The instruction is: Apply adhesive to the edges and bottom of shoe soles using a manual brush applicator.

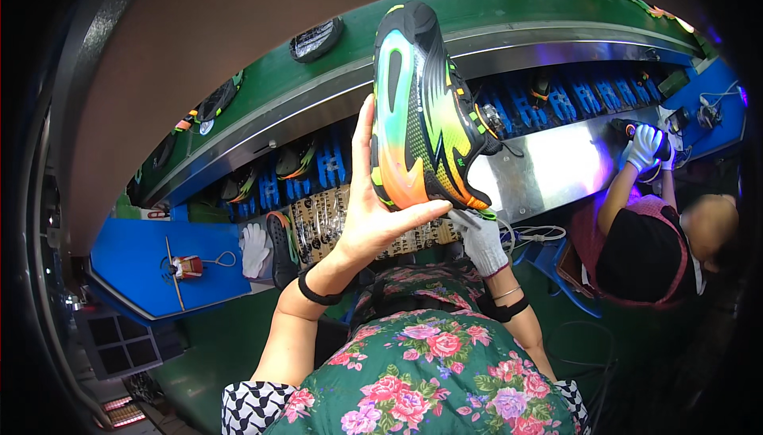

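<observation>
A black running shoe (429, 117) with green, yellow and orange panels is held up before me, toe pointing away and its side toward me. My left hand (369, 204), bare, grips it from the left near the heel, thumb across the heel end and fingers along the sole. Just below the heel is my right hand (483, 246) in a white knit glove, its fingers closed. A slim grey piece (464, 219) shows at those fingers; I cannot make out what it is. Part of that hand is hidden by the shoe.
A green conveyor belt (493, 2) carrying shoe parts runs behind a metal rail. Blue racks (556, 105) stand below it. A taped bench (318, 220) lies before me, beside a shoe sole (280, 248) and a white glove (254, 249). At right, a gloved co-worker (636, 236) handles a dark shoe.
</observation>
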Available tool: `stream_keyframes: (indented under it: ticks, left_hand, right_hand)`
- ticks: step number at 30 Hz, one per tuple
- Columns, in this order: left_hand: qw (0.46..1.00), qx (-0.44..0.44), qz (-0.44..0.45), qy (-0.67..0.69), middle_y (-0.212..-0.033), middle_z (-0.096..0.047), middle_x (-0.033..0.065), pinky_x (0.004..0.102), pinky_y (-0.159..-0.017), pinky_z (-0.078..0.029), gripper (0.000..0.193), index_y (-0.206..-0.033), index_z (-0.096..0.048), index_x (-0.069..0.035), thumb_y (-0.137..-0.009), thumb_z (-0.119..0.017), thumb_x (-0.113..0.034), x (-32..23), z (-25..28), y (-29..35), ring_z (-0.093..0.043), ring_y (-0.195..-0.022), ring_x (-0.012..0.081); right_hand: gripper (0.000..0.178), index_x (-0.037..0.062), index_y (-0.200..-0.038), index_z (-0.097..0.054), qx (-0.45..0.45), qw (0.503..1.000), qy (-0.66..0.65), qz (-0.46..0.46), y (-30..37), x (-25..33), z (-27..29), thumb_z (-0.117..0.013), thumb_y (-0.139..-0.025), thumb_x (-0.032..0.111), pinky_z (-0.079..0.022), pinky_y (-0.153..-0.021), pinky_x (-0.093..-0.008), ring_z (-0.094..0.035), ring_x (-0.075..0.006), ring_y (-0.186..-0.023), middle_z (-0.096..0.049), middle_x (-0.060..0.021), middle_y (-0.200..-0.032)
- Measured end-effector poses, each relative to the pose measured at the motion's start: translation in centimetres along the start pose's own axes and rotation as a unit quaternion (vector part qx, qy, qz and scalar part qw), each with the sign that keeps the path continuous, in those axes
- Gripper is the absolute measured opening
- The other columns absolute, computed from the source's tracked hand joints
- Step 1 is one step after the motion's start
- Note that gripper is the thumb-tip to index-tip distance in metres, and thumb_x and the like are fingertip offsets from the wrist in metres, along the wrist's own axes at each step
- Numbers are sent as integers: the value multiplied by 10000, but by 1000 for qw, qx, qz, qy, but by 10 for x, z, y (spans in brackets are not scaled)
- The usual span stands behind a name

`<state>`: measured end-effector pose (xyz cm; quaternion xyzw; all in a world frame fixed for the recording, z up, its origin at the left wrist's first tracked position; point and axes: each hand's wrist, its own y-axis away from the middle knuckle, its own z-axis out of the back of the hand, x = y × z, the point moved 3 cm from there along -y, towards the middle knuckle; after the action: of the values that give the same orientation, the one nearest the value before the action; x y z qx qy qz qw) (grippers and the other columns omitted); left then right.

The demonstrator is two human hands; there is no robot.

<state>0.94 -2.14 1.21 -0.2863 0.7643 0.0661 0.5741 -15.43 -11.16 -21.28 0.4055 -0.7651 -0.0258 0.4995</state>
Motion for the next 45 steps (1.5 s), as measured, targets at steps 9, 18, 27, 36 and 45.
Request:
stream_keyframes:
  ticks: [9, 18, 27, 36, 45]
  left_hand:
    - [998, 20, -26, -61, -1633, -255, 141, 480, -1207, -354, 1326, -1646, 1, -167, -679, -884, 33, 5, 0, 6, -341, -1486, 292]
    - [1000, 21, -16, -5, -1632, -242, 137, 454, -1167, -416, 1300, -1647, -15, -151, -705, -895, 16, 2, -3, 5, -362, -1469, 278]
    - [1000, -6, 8, 29, -1630, -270, 148, 482, -1209, -351, 1343, -1647, 17, -162, -665, -877, 39, 0, -6, 1, -348, -1486, 309]
    - [999, 1, -34, 15, -1599, -303, 196, 474, -1130, -461, 1275, -1641, 44, -188, -753, -833, 72, 6, -8, 5, -457, -1407, 311]
    - [993, -73, -92, -31, -1595, -301, 180, 445, -1107, -478, 1286, -1642, 62, -176, -746, -823, 84, 20, -12, 10, -478, -1378, 297]
  right_hand:
    - [152, 16, -972, -749, -2, 999, 33, -8, 2, 0, 4, -763, -828, -29, -421, -609, -226, -573, -85, -672, -686, -6, -801]
    - [153, 0, -1025, -748, 56, 998, -8, 32, -2, -2, 12, -736, -872, 10, -456, -637, -230, -620, -100, -714, -732, -44, -889]
    - [186, -25, -1064, -741, 18, 997, -44, 56, -1, 3, 7, -719, -881, 0, -502, -682, -241, -650, -125, -754, -741, -68, -912]
    - [205, -17, -1065, -748, 0, 999, 33, 11, -9, -4, 20, -709, -865, -17, -482, -638, -244, -632, -123, -717, -731, -60, -887]
    - [213, -14, -1065, -761, 16, 999, 33, 26, 0, 11, 9, -740, -853, -8, -482, -680, -236, -653, -117, -800, -755, -68, -974]
